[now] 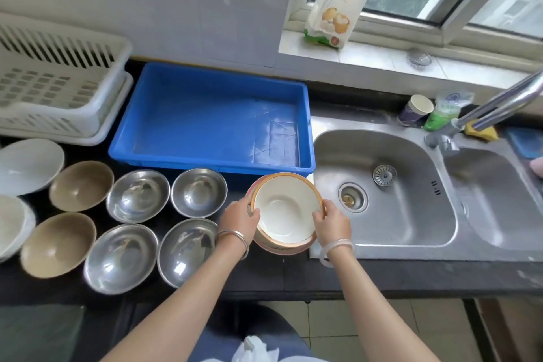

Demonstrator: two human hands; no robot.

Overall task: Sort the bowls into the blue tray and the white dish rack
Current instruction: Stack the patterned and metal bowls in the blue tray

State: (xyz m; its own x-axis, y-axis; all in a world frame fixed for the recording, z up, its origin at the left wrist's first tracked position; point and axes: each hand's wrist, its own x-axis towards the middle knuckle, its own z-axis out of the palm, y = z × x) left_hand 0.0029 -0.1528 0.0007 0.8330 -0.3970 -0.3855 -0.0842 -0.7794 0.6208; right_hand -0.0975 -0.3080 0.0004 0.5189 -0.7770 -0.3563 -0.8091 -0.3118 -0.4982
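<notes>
Bowls (199, 192) stand open side up in two rows on the dark bench (264, 276). At far left, the white dish rack (97, 114) sits against the wall. In front of it, cut by the frame edge, are two white bowls (28, 166). Next come two tan bowls (80, 185), one behind the other, then four steel bowls (121, 258) set close together in a square. Behind the steel bowls lies the blue tray (205, 163), its long side parallel to the bench edge and its right end just beside the sink (396, 223).

The left hand (239, 219), a metal bangle on its wrist, grips the left rim of a cream bowl (285, 211) edged in gold-brown, with the thumb over the edge and the fingers on the outside. This bowl is slightly tilted and lies over at least one similar bowl, at the right end of the bench, just in front of the tray's near right corner. Whether it is lifted clear of the bowl beneath cannot be told. The right hand (332, 223), a clear bangle on its wrist, holds the opposite rim in the same manner.

Right of the hands, a strainer plug (384, 175) lies in the sink's left basin. The tap (499, 106) reaches over the sink, with a paper cup (415, 110) and a yellow sponge (482, 132) near its base. A flour bag (338, 3) leans on the windowsill (367, 66) above.
</notes>
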